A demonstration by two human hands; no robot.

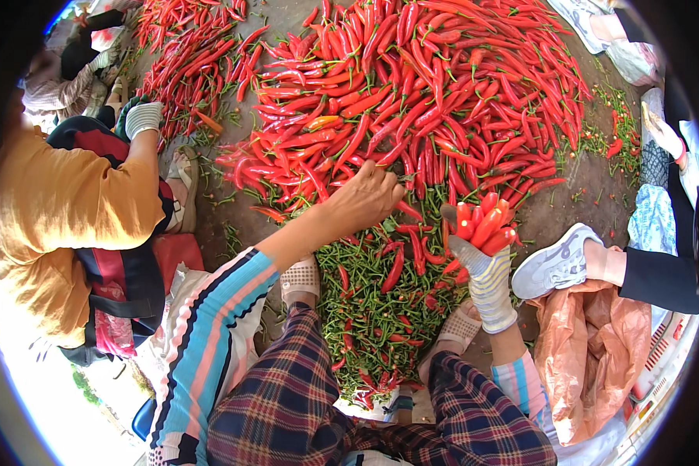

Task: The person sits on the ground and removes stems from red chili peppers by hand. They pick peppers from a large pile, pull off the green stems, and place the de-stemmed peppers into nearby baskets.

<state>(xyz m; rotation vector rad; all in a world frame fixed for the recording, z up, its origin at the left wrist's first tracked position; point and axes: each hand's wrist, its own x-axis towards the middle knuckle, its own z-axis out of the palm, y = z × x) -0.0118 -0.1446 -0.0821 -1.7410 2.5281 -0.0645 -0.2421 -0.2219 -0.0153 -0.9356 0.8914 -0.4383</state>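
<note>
My right hand point(486, 279), in a striped knit glove with dark fingertips, grips a bunch of red chili peppers point(486, 224). Their pale, stemless ends face up towards me. My bare left hand point(370, 195) is at the near edge of a large heap of red chilies point(408, 105). Its fingers are curled downwards and the fingertips are hidden, so whether they pinch a chili does not show. Between my feet lies a mound of green chili stems point(364, 303), with some red chilies point(393, 271) mixed in.
A co-worker in an orange shirt point(81, 192) sits at left, a gloved hand point(144, 119) at a second chili pile point(195, 87). At right are another person's grey shoe point(550, 265), a crumpled orange sack point(594, 355) and, higher up, a hand point(661, 131).
</note>
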